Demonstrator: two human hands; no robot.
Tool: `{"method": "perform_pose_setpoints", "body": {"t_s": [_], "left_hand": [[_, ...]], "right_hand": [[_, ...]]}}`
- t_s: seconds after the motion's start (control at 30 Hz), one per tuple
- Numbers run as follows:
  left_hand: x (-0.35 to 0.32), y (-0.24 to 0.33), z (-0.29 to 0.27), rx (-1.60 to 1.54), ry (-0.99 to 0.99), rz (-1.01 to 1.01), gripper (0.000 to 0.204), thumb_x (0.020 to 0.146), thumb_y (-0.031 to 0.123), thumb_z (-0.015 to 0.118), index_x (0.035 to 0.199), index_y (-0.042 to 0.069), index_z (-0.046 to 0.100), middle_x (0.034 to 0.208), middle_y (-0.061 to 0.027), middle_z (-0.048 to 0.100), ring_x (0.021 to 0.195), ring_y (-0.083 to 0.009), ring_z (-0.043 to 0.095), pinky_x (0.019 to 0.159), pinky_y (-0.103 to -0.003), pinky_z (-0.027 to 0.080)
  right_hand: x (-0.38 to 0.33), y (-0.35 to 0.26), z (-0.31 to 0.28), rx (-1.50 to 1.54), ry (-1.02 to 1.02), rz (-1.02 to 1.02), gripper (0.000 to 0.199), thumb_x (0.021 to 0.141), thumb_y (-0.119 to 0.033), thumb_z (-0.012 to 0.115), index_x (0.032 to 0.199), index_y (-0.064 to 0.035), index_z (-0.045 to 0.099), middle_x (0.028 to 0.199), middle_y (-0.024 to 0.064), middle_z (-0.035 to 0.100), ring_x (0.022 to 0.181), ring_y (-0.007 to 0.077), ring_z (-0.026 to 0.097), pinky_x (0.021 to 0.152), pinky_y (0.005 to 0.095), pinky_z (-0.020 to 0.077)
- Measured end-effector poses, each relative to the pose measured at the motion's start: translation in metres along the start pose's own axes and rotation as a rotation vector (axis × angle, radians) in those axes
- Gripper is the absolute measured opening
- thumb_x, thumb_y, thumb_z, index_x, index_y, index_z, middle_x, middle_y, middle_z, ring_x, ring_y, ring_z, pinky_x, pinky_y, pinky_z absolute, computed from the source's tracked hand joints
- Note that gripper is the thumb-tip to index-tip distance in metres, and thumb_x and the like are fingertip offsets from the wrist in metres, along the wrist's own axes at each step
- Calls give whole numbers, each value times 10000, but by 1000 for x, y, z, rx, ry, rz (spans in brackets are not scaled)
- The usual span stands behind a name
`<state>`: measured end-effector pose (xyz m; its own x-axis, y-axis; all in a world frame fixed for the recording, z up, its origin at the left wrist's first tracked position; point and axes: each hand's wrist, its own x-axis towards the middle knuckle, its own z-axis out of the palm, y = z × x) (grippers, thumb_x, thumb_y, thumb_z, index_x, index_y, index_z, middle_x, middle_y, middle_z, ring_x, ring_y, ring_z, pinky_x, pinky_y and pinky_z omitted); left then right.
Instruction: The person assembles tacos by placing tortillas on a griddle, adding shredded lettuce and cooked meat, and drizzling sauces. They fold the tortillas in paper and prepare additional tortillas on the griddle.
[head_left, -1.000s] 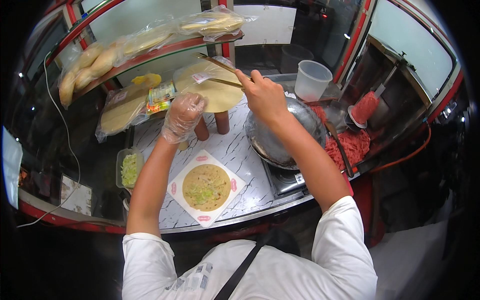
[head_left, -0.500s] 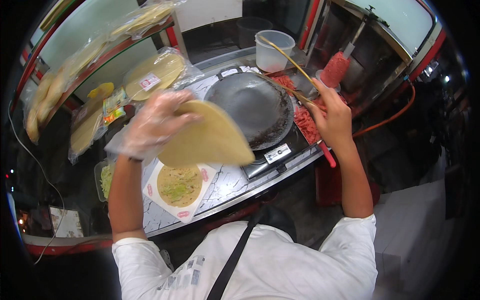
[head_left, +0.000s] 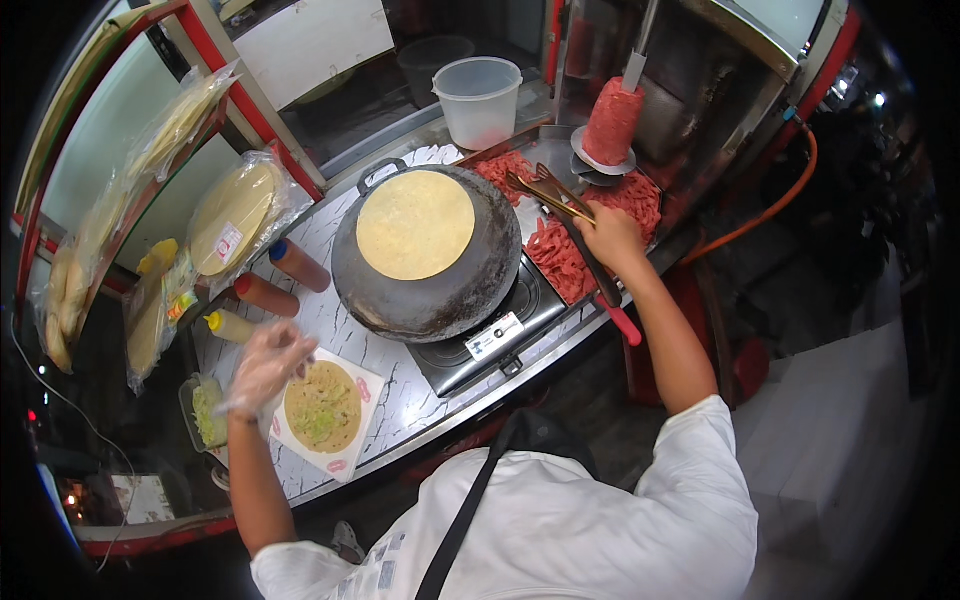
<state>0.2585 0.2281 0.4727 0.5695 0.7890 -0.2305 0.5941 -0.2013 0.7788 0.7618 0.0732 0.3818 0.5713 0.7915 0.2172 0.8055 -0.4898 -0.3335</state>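
Observation:
A pale round flatbread (head_left: 415,224) lies flat in the dark pan (head_left: 480,285) on the stove. My right hand (head_left: 611,238) grips metal tongs (head_left: 548,192) over the tray of red shaved meat (head_left: 575,255). My left hand (head_left: 265,365), in a clear plastic glove, hovers with fingers apart and holds nothing. It sits just left of a second flatbread (head_left: 322,406) topped with green shreds on a white paper square (head_left: 350,455).
Three sauce bottles (head_left: 265,290) lie behind the left hand. A small tub of green shreds (head_left: 205,415) sits at the counter's left. Bagged flatbreads (head_left: 232,218) lean on the glass. A clear plastic container (head_left: 478,98) and a meat spit (head_left: 612,120) stand behind the pan.
My left hand laid the flatbread it carried into the pan and drew back toward the topped flatbread. My right hand moved with the tongs over the meat tray.

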Motion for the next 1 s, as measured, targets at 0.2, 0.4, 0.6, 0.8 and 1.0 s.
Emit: {"method": "perform_pose_setpoints", "body": {"t_s": [0.2,0.4,0.6,0.8,1.0], "left_hand": [[-73,-68,11,-223,231,-226,226,946,236,698,872,40,612,750,-45,667,597,-98,593,566,-251,451],[-130,-128,31,-452,471,-317,155,967,194,668,882,78,611,758,-36,679,576,-80,582,534,-214,420],[-139,-147,30,-526,477,-263,129,967,180,661,899,76,627,789,-34,682,606,-74,578,565,-217,427],[-134,-152,16,-522,434,-268,132,977,195,638,921,78,618,806,-38,678,619,-84,586,577,-219,433],[-139,-167,12,-566,415,-286,109,971,182,635,918,88,619,803,-30,674,619,-82,581,583,-220,431]], "right_hand": [[42,-14,42,-139,-29,-164,277,939,-294,630,1070,-54,678,869,231,716,823,450,703,748,546,559],[36,-12,10,-129,90,-205,231,951,-267,606,1100,-106,678,892,188,726,811,418,705,729,549,559],[28,-16,-5,-130,219,-271,274,944,-243,624,1185,-119,663,868,165,716,794,405,698,710,540,551],[29,-21,-13,-178,265,-285,264,939,-244,632,1171,-120,662,844,166,708,771,409,692,689,546,544],[23,-37,-30,-205,262,-255,245,925,-217,647,1146,-117,685,848,189,707,778,416,686,698,524,532]]}}
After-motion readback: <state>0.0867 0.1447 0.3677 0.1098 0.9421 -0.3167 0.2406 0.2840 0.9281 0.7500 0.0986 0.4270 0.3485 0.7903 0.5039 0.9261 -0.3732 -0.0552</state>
